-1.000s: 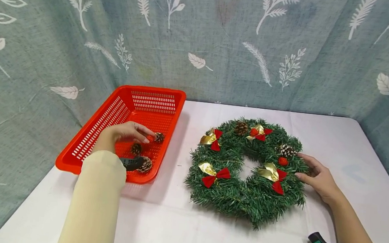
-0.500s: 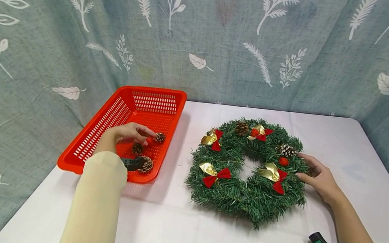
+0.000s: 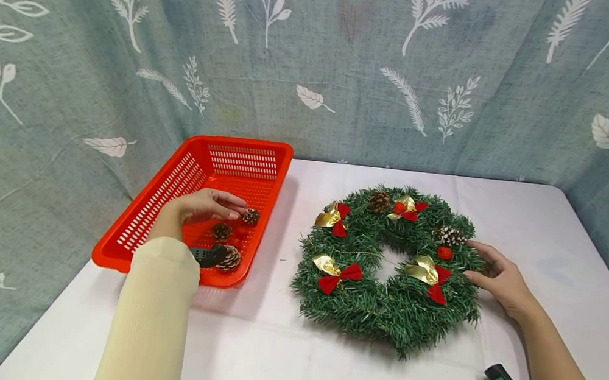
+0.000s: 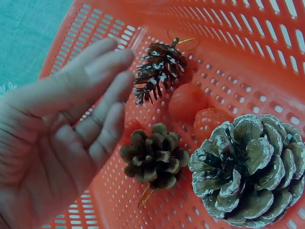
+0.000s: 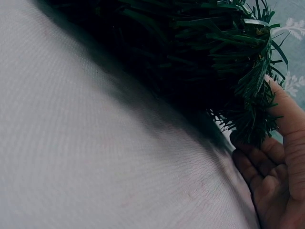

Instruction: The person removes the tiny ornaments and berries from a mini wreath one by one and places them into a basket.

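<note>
My left hand (image 3: 206, 205) reaches into the red basket (image 3: 107, 261), holding nothing. Its fingertips are beside a small white-tipped pinecone (image 4: 159, 71). Below the fingers lies a small brown pinecone (image 4: 155, 157) with a gold loop. A large white-edged pinecone (image 4: 252, 167) is nearest the camera, with a smooth red ball (image 4: 188, 101) and a textured red ball (image 4: 209, 121) behind it. On the right, my right hand (image 3: 505, 283) grips the outer edge of a green wreath (image 3: 380, 313), its thumb against the greenery and its other fingers curled lower at the edge.
The wreath lies on a white-covered table (image 3: 267, 351), bearing several gold-and-red bows (image 3: 341, 271), two pinecones and red balls. A leaf-patterned curtain (image 3: 349, 66) hangs behind the table and along its sides.
The left fingers have straightened slightly, and the red ball seen by them is no longer visible in the head view. The brown pinecone has shifted slightly right. The right hand stays put.
</note>
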The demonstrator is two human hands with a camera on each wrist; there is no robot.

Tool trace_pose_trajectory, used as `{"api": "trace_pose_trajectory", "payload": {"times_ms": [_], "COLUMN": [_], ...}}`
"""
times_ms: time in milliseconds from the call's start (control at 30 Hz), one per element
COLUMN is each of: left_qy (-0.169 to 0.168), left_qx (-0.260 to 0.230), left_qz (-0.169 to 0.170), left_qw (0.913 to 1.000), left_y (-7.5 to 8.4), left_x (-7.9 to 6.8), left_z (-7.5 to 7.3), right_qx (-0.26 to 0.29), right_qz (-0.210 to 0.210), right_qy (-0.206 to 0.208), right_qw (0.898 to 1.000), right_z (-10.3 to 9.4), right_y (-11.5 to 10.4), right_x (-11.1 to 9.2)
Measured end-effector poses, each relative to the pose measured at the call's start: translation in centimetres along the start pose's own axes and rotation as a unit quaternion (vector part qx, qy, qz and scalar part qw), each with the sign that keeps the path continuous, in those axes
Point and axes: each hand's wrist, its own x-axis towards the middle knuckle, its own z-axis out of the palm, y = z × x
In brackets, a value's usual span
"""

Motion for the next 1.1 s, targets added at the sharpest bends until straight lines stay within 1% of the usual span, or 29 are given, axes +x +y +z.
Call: {"api": "trace_pose_trajectory", "payload": {"times_ms": [100, 233, 367, 500, 633, 767, 900, 1100], "left_qy": [-0.001, 0.010, 0.039, 0.050, 0.047, 0.043, 0.031, 0.019], "left_qx": [-0.004, -0.011, -0.017, -0.032, -0.040, -0.079, -0.117, -0.135], "left_qz": [0.000, 0.004, 0.021, 0.043, 0.060, 0.083, 0.105, 0.114], "left_qw": [1.0000, 0.9999, 0.9989, 0.9973, 0.9963, 0.9925, 0.9872, 0.9841], "left_y": [0.5, 1.1, 2.0, 2.9, 3.8, 5.2, 6.9, 8.4], "left_x": [0.0, 0.0, 0.2, 0.7, 1.1, 1.6, 2.1, 3.4], "left_z": [0.1, 0.2, 0.6, 1.1, 1.4, 1.8, 2.7, 4.2], "right_qx": [0.002, 0.001, 0.004, 0.008, 0.007, 0.006, 0.004, 0.005], "right_qz": [-0.002, 0.000, -0.001, -0.007, -0.008, -0.004, 0.002, 0.000], "right_qy": [0.001, -0.001, -0.002, 0.000, 0.001, 0.000, -0.002, -0.002], "right_qw": [1.000, 1.000, 1.000, 1.000, 1.000, 1.000, 1.000, 1.000], "right_z": [0.0, -0.1, -0.1, -0.1, 0.1, 0.2, 0.1, 0.1], "right_y": [-0.1, -0.2, -0.2, -0.1, 0.0, 0.1, 0.2, 0.1], "right_x": [0.0, 0.0, 0.0, 0.0, 0.0, 0.0, -0.1, -0.1]}}
